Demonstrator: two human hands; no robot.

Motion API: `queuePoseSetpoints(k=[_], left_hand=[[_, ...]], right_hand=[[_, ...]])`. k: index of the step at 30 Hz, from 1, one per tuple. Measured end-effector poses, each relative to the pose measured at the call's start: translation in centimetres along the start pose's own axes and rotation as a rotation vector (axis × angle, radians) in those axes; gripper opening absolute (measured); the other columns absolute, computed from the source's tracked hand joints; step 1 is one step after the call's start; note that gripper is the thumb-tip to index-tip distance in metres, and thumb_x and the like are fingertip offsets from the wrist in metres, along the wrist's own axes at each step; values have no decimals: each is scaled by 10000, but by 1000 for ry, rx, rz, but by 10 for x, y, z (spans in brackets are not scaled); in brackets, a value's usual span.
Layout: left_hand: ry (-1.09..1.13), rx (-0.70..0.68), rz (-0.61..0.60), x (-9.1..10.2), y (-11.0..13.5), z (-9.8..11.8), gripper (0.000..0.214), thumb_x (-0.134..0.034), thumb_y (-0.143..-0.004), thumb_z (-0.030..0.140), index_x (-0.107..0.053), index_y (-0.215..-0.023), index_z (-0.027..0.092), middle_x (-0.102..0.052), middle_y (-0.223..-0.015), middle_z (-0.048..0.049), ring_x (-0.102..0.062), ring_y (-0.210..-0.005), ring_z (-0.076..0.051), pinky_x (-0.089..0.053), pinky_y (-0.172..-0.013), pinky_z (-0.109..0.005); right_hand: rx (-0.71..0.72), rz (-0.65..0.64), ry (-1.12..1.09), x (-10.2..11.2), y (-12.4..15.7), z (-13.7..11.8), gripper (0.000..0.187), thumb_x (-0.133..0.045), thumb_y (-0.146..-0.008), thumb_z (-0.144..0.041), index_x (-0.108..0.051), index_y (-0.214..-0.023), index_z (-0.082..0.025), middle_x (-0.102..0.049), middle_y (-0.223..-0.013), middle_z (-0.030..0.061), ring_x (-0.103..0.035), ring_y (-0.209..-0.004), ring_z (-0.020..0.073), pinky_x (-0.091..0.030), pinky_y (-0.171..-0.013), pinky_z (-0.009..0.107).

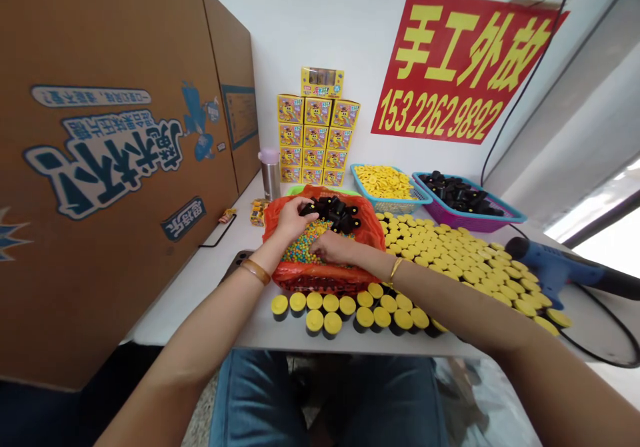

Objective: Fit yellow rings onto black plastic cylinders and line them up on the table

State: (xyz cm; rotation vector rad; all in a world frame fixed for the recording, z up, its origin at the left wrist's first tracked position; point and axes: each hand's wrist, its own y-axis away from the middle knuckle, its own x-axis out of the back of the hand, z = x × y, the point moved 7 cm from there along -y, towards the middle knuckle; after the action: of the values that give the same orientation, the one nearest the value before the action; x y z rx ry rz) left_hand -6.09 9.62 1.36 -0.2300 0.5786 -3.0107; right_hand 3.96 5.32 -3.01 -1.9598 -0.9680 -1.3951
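Observation:
My left hand [294,218] is at the far side of a red plastic bag lining a basket [327,277], its fingertips against a heap of black plastic tubes [334,212]. Whether it grips one, I cannot tell. My right hand [334,247] rests with its fingers down among small multicoloured candy beads [304,244] in the same bag. Its fingertips are hidden. Filled black tubes with yellow caps [330,302] stand in rows on the table in front of the basket, close to my right wrist.
Loose yellow caps [450,260] cover the table's right side. Behind them are a blue basket of yellow caps [385,184] and a purple basket of black tubes [463,197]. Yellow candy boxes [313,134], a steel flask [271,177], a phone [235,265], a blue heat gun [550,267] and a large cardboard carton [115,154] surround the work area.

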Motion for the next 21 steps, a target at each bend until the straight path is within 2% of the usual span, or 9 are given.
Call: queuePoseSetpoints(k=[3, 5, 7, 9, 11, 14, 18, 21], left_hand=[[-49, 10, 67, 8, 0, -1, 322, -765, -621, 84, -711, -930, 153, -714, -909, -45, -646, -860, -183, -496, -886, -350], [-74, 45, 69, 10, 0, -4, 313, -754, -635, 87, -719, -941, 144, -718, -906, -57, -648, -849, -190, -500, -878, -361], [-102, 56, 8, 8, 1, -7, 325, -770, -613, 91, -731, -932, 137, -718, -876, -57, -643, -820, -191, -503, -858, -366], [-105, 62, -100, 1, 1, -9, 357, -801, -563, 93, -745, -913, 139, -712, -822, -41, -633, -778, -183, -506, -827, -360], [-61, 92, -238, -10, 4, -12, 386, -831, -516, 110, -754, -893, 146, -704, -775, -24, -627, -740, -175, -510, -784, -348], [26, 119, -392, -23, 10, -12, 417, -874, -467, 172, -751, -864, 149, -694, -732, -8, -618, -696, -160, -504, -715, -318], [100, 138, -466, -31, 15, -10, 448, -915, -403, 227, -714, -794, 139, -679, -703, 5, -613, -672, -148, -488, -674, -293], [127, 147, -462, -31, 16, -8, 471, -930, -363, 223, -690, -757, 129, -671, -688, 7, -614, -667, -149, -485, -657, -286]], right_hand=[[-112, 147, -533, 7, 2, 19, 164, -707, -680, -83, -727, -832, -143, -732, -771, 13, -668, -734, 155, -520, -718, 270], [-179, 258, -830, 16, 8, 32, 246, -788, -639, -191, -732, -875, -150, -743, -812, 23, -686, -770, 169, -548, -757, 305], [-200, 372, -975, 29, 17, 42, 304, -824, -605, -246, -733, -883, -163, -746, -841, 31, -691, -805, 174, -556, -805, 329], [-205, 475, -972, 45, 26, 49, 294, -826, -605, -248, -731, -872, -169, -740, -847, 39, -685, -809, 170, -555, -825, 334], [-218, 524, -856, 59, 33, 51, 255, -795, -649, -232, -730, -886, -163, -727, -838, 46, -671, -789, 164, -554, -805, 329], [-219, 518, -482, 78, 37, 43, 210, -713, -747, -194, -737, -951, -154, -706, -847, 58, -640, -777, 164, -527, -754, 312], [-73, 406, 96, 92, 29, 7, 234, -582, -859, -111, -764, -987, -184, -672, -969, 84, -594, -930, 197, -450, -808, 314], [-18, 263, 371, 91, 20, -13, 273, -525, -909, -98, -764, -1021, -164, -644, -964, 106, -557, -961, 222, -407, -794, 322]])
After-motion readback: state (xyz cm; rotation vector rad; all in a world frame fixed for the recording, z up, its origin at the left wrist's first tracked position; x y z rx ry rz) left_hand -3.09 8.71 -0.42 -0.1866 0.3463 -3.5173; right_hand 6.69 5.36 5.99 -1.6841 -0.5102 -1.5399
